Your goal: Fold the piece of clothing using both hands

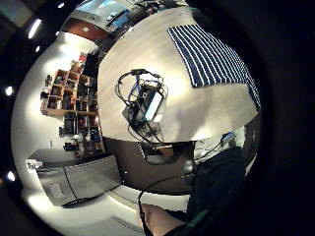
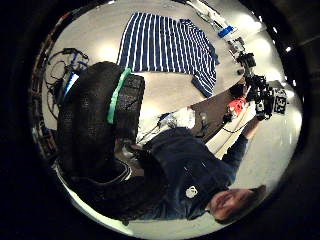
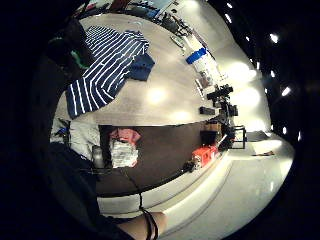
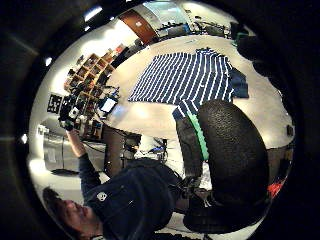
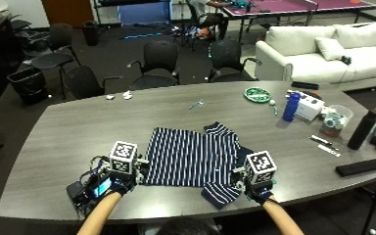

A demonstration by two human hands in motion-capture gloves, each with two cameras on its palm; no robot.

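Folding has barely begun: your striped shirt (image 5: 191, 159) lies mostly flat mid-desk (image 5: 58, 142), left hand (image 5: 119, 181) at its 8 o'clock corner, right hand (image 5: 258, 188) at 4 o'clock, fingers hidden—cannot tell.

No text, label or number can be read anywhere.
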